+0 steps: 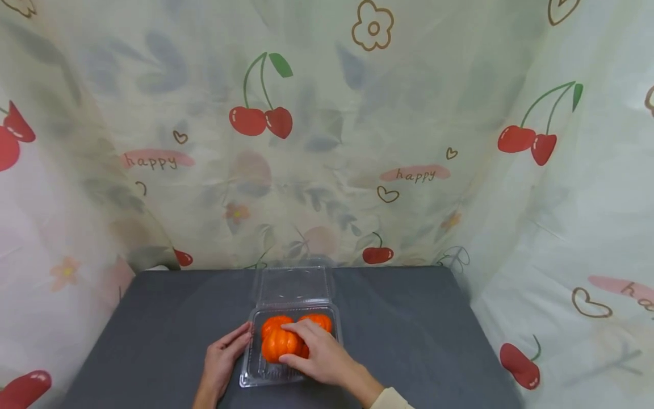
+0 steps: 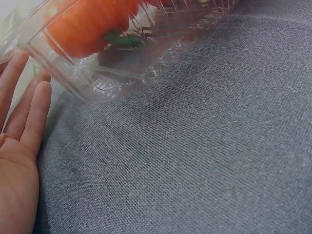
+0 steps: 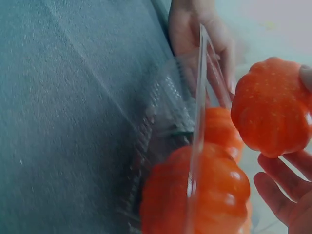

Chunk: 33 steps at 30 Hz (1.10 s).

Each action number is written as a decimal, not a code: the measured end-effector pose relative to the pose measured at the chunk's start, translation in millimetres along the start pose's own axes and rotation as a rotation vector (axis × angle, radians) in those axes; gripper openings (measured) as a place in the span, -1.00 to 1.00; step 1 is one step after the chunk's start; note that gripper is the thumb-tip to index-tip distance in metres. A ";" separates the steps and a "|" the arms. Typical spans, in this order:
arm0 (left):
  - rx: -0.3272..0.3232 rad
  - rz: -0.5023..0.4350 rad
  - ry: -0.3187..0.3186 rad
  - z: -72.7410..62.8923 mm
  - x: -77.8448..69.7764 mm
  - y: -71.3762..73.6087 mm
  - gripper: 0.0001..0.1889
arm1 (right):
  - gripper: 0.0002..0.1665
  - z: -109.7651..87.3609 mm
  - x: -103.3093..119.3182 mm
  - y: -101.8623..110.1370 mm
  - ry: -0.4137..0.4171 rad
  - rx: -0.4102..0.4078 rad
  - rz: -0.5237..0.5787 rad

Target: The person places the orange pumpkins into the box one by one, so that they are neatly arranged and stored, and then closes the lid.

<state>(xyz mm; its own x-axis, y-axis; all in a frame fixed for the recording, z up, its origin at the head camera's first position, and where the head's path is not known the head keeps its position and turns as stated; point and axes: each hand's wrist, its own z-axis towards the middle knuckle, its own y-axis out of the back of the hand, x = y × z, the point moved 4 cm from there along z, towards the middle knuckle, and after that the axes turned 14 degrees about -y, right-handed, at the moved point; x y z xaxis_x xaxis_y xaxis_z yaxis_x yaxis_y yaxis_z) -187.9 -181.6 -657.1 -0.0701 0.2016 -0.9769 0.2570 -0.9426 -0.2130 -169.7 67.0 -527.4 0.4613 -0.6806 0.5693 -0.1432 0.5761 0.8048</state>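
My right hand [image 1: 324,355] holds a small ribbed orange pumpkin [image 1: 280,343] between thumb and fingers, raised over a clear plastic clamshell box [image 1: 276,375]. In the right wrist view this pumpkin [image 3: 270,109] is apart from the others, above the box rim. Inside the box sit more orange pumpkins [image 1: 319,321], partly hidden by the held one and the hand. With fingers straight, my left hand [image 1: 221,360] touches the left side of the box. The left wrist view shows a green stem [image 2: 122,40] through the clear wall.
The box's clear lid [image 1: 293,284] is folded back toward the far edge of the table. Dark grey cloth covers the table [image 1: 409,329]. Curtains [image 1: 317,142] printed with cherries hang behind and at both sides.
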 end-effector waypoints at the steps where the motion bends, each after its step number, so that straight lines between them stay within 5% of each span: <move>1: -0.003 0.006 0.004 0.6 0.5 0.7 -0.39 | -0.38 -0.1 0.2 -2.1 -0.001 0.009 0.010; 9: -0.001 0.001 0.031 -1.4 0.4 0.6 -0.36 | -0.37 -2.3 1.2 -17.9 -0.026 0.054 0.045; 16: -0.001 0.007 0.018 -3.5 -2.1 -1.1 -0.37 | -0.38 -2.2 1.0 -27.4 0.035 0.028 0.000; 33: 0.012 0.001 0.004 -0.4 -2.3 -0.1 -0.39 | -0.37 0.7 1.8 -27.6 0.086 0.034 -0.018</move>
<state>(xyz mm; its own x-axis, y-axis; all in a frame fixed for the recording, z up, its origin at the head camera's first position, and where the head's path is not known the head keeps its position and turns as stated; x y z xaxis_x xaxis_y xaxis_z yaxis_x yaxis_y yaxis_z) -187.4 -181.9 -654.8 -0.0655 0.2016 -0.9773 0.2453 -0.9461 -0.2116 -165.5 49.5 -548.4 0.5373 -0.6483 0.5394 -0.1636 0.5474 0.8208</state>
